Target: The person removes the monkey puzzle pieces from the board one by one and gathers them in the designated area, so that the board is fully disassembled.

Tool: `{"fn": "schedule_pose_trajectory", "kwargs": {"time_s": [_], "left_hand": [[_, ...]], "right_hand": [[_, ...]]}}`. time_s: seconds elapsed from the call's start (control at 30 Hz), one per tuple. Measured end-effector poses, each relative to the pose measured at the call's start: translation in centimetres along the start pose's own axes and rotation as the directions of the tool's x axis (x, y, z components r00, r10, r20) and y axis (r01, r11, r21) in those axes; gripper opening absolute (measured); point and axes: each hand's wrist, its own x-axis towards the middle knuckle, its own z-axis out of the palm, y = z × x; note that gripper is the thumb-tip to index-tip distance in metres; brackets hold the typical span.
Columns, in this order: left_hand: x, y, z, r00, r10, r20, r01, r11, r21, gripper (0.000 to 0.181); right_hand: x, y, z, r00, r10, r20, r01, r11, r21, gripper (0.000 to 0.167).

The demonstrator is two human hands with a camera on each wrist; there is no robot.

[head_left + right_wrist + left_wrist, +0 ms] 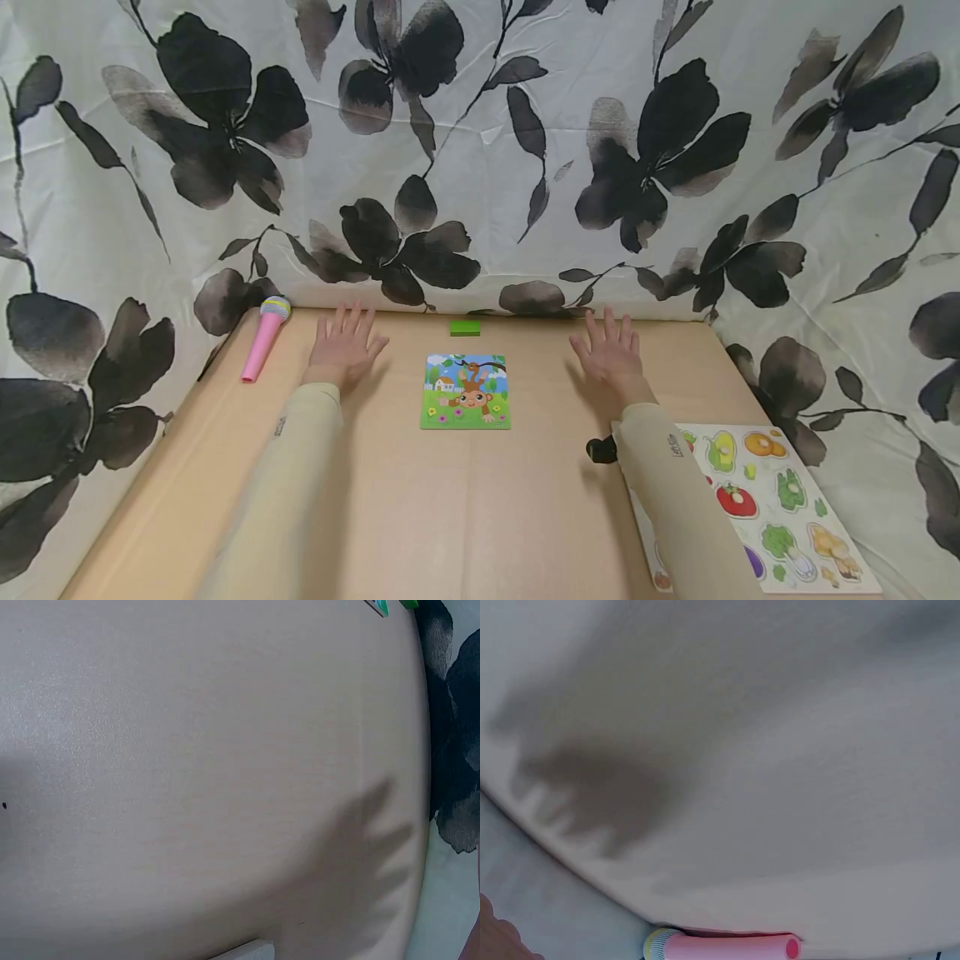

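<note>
Both hands are held out over the table with fingers spread, holding nothing. My left hand (343,348) is to the right of a pink toy microphone (264,340) with a grey and yellow head; the left wrist view shows the microphone (724,946) at its lower edge. My right hand (611,357) is above the table's right side, its shadow falling on the surface in the right wrist view. Between the hands lies a square picture puzzle (466,392) showing a hanging monkey. Behind it sits a small green block (465,328).
At the right, partly under the right forearm, lies a white board with vegetable pictures (757,467). A small black object (601,451) is beside its corner. A floral curtain (480,167) hangs along the back edge and sides of the wooden table (465,517).
</note>
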Motion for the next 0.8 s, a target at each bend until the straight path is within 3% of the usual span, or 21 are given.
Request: {"fn": "schedule_pose_trajectory", "kwargs": {"time_s": [0.17,0.27,0.33,0.43,0.5,0.53,0.6,0.67,0.8], "left_hand": [[0.1,0.0,0.3,1.000,0.007,0.015,-0.006,1.000,-0.025,0.070],[0.3,0.8,0.9,0.998,0.066,0.019,-0.062,0.988,-0.142,0.067],[0.4,1.8,1.8,0.992,0.123,0.021,-0.112,0.951,-0.288,0.062],[0.1,3.8,3.5,0.981,0.195,0.020,-0.159,0.852,-0.499,0.052],[-0.3,4.9,4.7,0.979,0.204,0.020,-0.156,0.803,-0.575,0.044],[-0.5,5.3,5.2,0.979,0.203,0.015,-0.155,0.793,-0.590,0.040],[-1.0,6.0,5.9,0.983,0.183,0.002,-0.144,0.780,-0.609,0.034],[-1.3,6.2,6.4,0.988,0.155,-0.011,-0.129,0.782,-0.610,0.030],[-1.6,6.0,6.5,0.992,0.127,-0.004,-0.103,0.781,-0.616,0.031]], "right_hand": [[0.1,-0.3,0.0,1.000,-0.006,0.010,0.006,1.000,0.003,0.071],[0.5,-0.6,0.1,1.000,-0.010,0.005,0.010,1.000,0.009,0.071],[0.9,-1.2,0.3,1.000,-0.028,-0.006,0.028,0.999,0.037,0.069],[1.4,-3.0,0.9,0.997,-0.078,-0.027,0.080,0.989,0.120,0.062],[1.6,-4.7,1.4,0.994,-0.108,-0.024,0.111,0.971,0.211,0.057],[1.6,-5.6,1.6,0.992,-0.124,-0.021,0.125,0.959,0.252,0.055],[1.6,-7.6,2.3,0.990,-0.141,-0.010,0.136,0.933,0.332,0.051],[1.5,-9.4,3.0,0.988,-0.156,0.000,0.144,0.910,0.390,0.049],[1.4,-12.1,4.4,0.980,-0.198,0.001,0.177,0.878,0.445,0.044]]}}
